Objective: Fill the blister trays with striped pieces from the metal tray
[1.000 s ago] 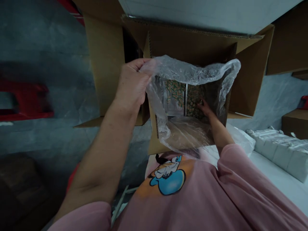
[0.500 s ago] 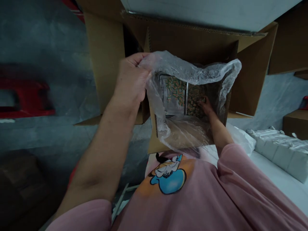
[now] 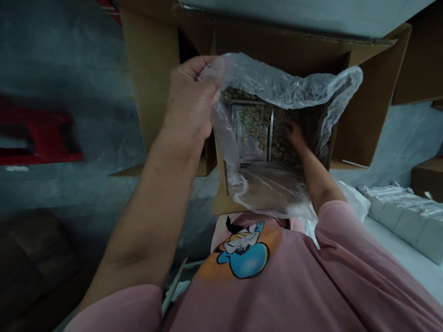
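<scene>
My left hand is closed on the gathered edge of a clear plastic liner bag at its upper left corner. The bag lines an open cardboard box. Deep in the bag lies a shallow metal tray, partly covered with small green and tan pieces. More such pieces lie loose around the tray. My right hand reaches into the bag, right of the tray, low over the loose pieces. Its fingers are dim and smeared, so whether they hold anything does not show.
A pale surface borders the box at the top. A red plastic object is on the grey floor at left. White wrapped bundles lie on a white surface at right. Another cardboard box stands beyond them.
The view has shifted slightly, and the bag's upper edge sits higher and farther right. My right hand has moved a little upward over the loose pieces. My left hand keeps its grip.
</scene>
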